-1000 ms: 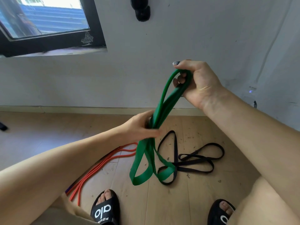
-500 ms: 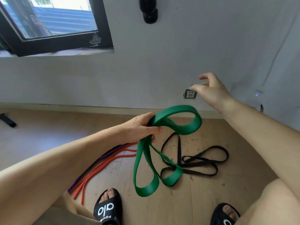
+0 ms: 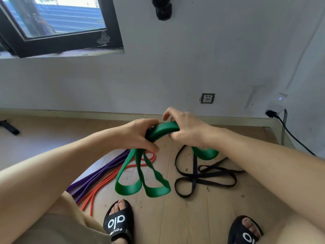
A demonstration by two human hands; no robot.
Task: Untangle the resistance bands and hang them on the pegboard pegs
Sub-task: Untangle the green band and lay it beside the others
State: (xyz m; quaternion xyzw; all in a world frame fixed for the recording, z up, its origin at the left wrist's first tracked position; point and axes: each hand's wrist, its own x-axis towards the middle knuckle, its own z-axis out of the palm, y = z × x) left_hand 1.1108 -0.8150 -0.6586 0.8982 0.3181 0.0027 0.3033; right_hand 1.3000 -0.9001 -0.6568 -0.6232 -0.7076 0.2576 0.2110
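A wide green resistance band [image 3: 140,182] is held up over the wooden floor. My left hand [image 3: 139,134] grips its bunched middle, and my right hand [image 3: 186,129] closes over the arched top part right beside it. Two green loops dangle below my left hand and a shorter loop [image 3: 204,153] hangs under my right. A thin black band [image 3: 193,175] lies looped on the floor to the right. An orange band [image 3: 105,180] and a purple band [image 3: 98,175] lie stretched out on the floor at the left. A black peg [image 3: 162,9] sticks out of the wall high up.
A white wall faces me with a black-framed window [image 3: 58,23] at the upper left and a socket [image 3: 207,98]. A black cable [image 3: 290,132] runs down at the right. A dark object [image 3: 9,127] lies at the far left. My sandalled feet [image 3: 118,221] stand below.
My right hand let go of the band's upper loop, reached toward the wall, then came back down and took hold of the green band beside my left hand. The loops dropped lower.
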